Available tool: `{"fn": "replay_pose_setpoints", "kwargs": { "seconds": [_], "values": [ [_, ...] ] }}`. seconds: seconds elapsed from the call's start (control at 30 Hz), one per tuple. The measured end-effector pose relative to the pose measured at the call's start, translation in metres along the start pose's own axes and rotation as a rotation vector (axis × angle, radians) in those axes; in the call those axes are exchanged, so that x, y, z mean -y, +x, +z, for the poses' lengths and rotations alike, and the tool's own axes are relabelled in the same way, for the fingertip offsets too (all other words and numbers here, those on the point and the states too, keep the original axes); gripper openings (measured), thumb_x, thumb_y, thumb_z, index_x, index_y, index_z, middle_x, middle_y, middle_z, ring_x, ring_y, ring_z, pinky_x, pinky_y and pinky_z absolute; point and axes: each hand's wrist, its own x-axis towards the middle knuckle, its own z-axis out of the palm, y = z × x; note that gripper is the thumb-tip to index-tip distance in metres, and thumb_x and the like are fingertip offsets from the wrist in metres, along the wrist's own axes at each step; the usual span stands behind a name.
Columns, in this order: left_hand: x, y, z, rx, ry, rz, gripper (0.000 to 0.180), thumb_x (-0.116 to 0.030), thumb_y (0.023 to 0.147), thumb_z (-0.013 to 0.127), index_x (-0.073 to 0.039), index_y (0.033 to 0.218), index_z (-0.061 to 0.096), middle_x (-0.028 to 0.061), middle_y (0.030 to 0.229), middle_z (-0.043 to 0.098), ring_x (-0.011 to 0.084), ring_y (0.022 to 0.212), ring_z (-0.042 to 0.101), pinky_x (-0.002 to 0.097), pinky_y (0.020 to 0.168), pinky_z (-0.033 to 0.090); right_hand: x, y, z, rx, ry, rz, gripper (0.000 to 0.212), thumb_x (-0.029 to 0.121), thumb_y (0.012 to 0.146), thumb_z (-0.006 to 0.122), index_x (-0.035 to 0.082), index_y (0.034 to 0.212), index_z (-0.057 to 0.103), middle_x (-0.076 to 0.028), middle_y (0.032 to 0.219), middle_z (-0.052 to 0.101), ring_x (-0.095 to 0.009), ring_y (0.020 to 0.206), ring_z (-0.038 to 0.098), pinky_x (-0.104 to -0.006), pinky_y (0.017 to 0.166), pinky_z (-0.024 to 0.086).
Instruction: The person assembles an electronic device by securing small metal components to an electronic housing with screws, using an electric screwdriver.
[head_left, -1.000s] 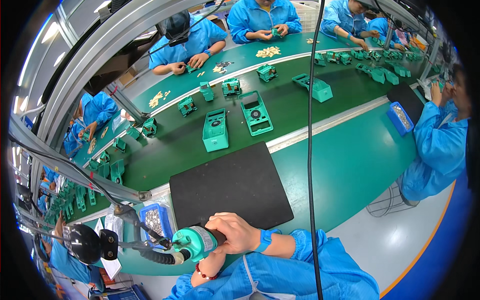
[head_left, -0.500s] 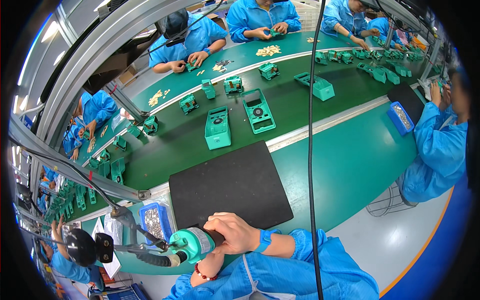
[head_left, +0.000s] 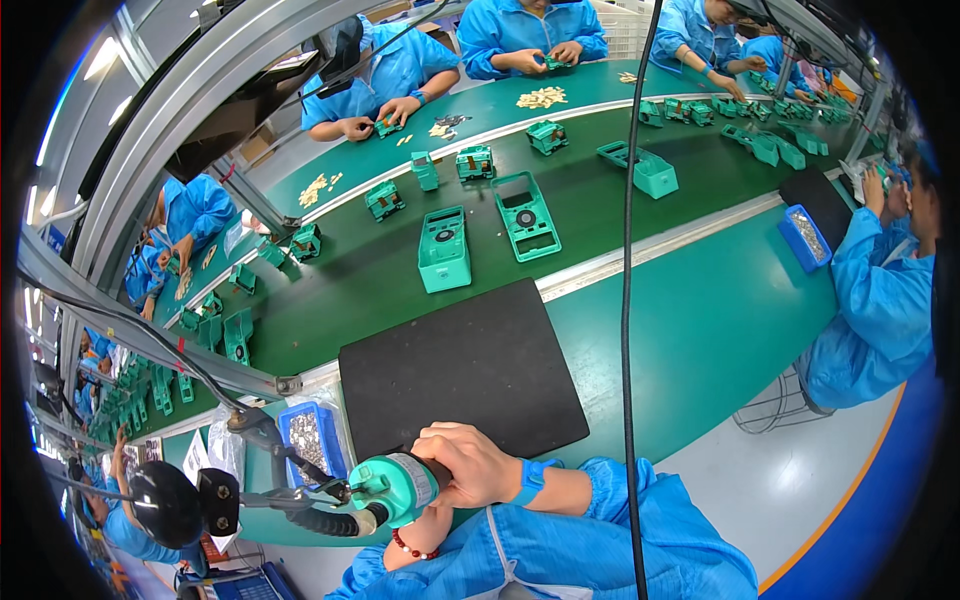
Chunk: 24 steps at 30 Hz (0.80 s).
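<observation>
My right hand [head_left: 470, 464], with a blue band at its wrist, is wrapped round the dark grip of an electric screwdriver [head_left: 392, 488] with a green top. The screwdriver is tilted, its top end toward the left, where a black ribbed hose and a metal hanger join it. Its working tip is hidden under my hand. Of my left hand [head_left: 432, 523] only the wrist part shows, above a red beaded bracelet; its fingers are hidden behind the screwdriver and my right hand. Just beyond both hands lies a black mat [head_left: 465, 365] on the green bench.
A blue bin [head_left: 313, 440] of small metal parts stands left of the mat. Green housings [head_left: 444, 250] and frames [head_left: 527, 215] lie on the conveyor belt [head_left: 350, 285]. A black cable [head_left: 627, 300] hangs across the view. Co-workers in blue sit opposite and at right.
The green housings on the belt have shifted slightly to the right. The screwdriver's top has moved a little to the right; my right hand keeps its grip.
</observation>
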Motion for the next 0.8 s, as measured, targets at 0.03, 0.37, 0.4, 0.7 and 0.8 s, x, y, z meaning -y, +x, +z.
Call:
{"fn": "replay_pose_setpoints", "kwargs": {
  "seconds": [0.03,0.37,0.4,0.7,0.8],
  "values": [
    [0.002,0.0,0.0,-0.001,0.002,-0.001,0.025,-0.006,0.09,0.06,0.0,0.114,0.063,0.018,0.11,0.064,0.0352,0.098,0.063,0.0439,0.083,0.05,0.0,0.0,0.0,0.015,0.005,0.003,0.056,0.044,0.077,0.078,0.003,0.104,0.051,-0.013,0.084,0.059,-0.033,0.071,0.057,-0.0406,0.064,0.045],
    [0.014,-0.002,0.007,-0.096,-0.078,0.135,0.025,0.001,0.087,0.063,0.004,0.112,0.063,0.0151,0.109,0.062,0.0294,0.101,0.064,0.0382,0.082,0.051,-0.004,-0.001,0.007,0.021,0.01,0.023,0.055,0.045,0.077,0.079,0.006,0.105,0.053,-0.011,0.094,0.06,-0.032,0.082,0.056,-0.0414,0.073,0.045],
    [0.018,-0.005,0.007,-0.098,-0.107,0.101,0.024,0.001,0.087,0.063,0.004,0.111,0.063,0.0151,0.11,0.062,0.0286,0.1,0.064,0.0382,0.081,0.051,-0.005,-0.001,0.008,0.02,0.01,0.024,0.055,0.045,0.077,0.079,0.006,0.105,0.053,-0.011,0.094,0.06,-0.032,0.082,0.056,-0.0414,0.073,0.045],
    [0.023,-0.006,-0.007,0.043,-0.138,0.083,0.032,-0.009,0.091,0.065,0.002,0.121,0.058,0.0161,0.116,0.062,0.0291,0.105,0.063,0.0399,0.087,0.05,-0.007,0.0,0.013,0.007,0.016,0.048,0.053,0.042,0.077,0.079,0.005,0.105,0.053,-0.011,0.091,0.058,-0.032,0.08,0.056,-0.0409,0.073,0.044],
    [0.013,0.001,-0.006,0.006,-0.238,0.026,0.03,-0.008,0.093,0.063,0.001,0.121,0.058,0.0157,0.115,0.062,0.0284,0.104,0.063,0.0403,0.086,0.051,-0.009,0.0,0.016,-0.001,0.028,0.022,0.053,0.042,0.078,0.079,0.005,0.105,0.052,-0.012,0.089,0.057,-0.032,0.079,0.055,-0.041,0.071,0.044]
  ]
}}
